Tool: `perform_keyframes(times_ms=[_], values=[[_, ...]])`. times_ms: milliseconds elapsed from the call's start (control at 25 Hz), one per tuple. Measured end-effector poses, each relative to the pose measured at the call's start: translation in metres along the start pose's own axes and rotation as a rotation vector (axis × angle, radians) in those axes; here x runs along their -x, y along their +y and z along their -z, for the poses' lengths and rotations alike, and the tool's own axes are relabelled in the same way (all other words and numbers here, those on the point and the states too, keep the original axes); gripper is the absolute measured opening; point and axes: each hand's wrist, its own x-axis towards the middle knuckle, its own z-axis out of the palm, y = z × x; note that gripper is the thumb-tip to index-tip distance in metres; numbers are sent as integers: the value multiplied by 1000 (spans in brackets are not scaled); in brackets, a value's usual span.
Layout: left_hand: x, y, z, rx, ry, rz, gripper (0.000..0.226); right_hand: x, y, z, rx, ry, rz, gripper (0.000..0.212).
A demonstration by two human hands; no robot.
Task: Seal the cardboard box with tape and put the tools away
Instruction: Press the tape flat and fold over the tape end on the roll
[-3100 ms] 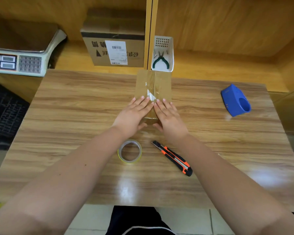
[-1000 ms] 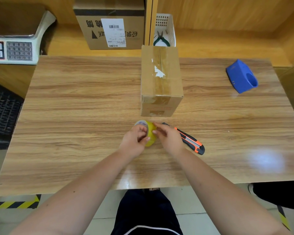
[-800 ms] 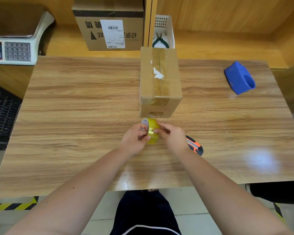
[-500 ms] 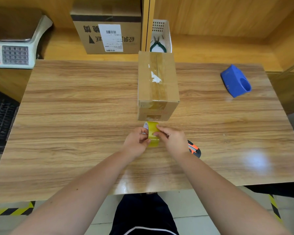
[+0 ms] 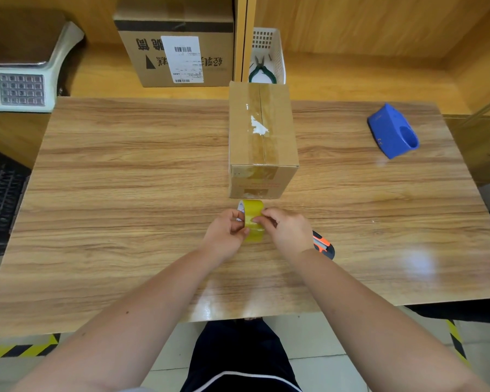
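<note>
- The wooden surface (image 5: 125, 193) fills the middle of the frame, with a wood-panelled shelf along the top edge.
- A large cardboard carton (image 5: 176, 52) with a white label sits on the shelf at upper centre-left; a scale (image 5: 23, 80) with a keypad is at the upper left.
- The cardboard box (image 5: 262, 131) stands on the surface at centre, its top seam covered lengthwise by a strip of brown tape, with a white torn patch near the middle.
- A white perforated basket (image 5: 277, 52) on the shelf just behind the box holds green-handled pliers (image 5: 260, 70).
- A blue tape dispenser (image 5: 392, 131) lies at the upper right of the surface, well apart from the box.
- The left hand (image 5: 225, 236) and right hand (image 5: 289, 232) meet just below the box, both holding the yellow tape roll (image 5: 252, 219) upright on edge; the left fingers (image 5: 238, 219) are clamped on the roll's side, and the right fingers (image 5: 262, 217) pinch at its outer face.
- An orange-and-black utility knife (image 5: 324, 246) lies on the surface, mostly hidden behind the right wrist.
</note>
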Motion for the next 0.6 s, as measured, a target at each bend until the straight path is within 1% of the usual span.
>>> perform_keyframes(times_ms=[120,240,360,480,600], values=[[0,0,0,-17,14,7,20,0,4,-4,67,35,105,37],[-1,3,2,-13,26,6,19,3,10,-5,75,60,185,33],[-2,3,4,-33,44,-9,16,9,14,-7,142,83,265,31],[-3,2,4,-28,52,-13,15,10,17,-9,164,103,292,29],[-4,2,5,-6,50,-9,16,12,16,-9,144,65,286,29]])
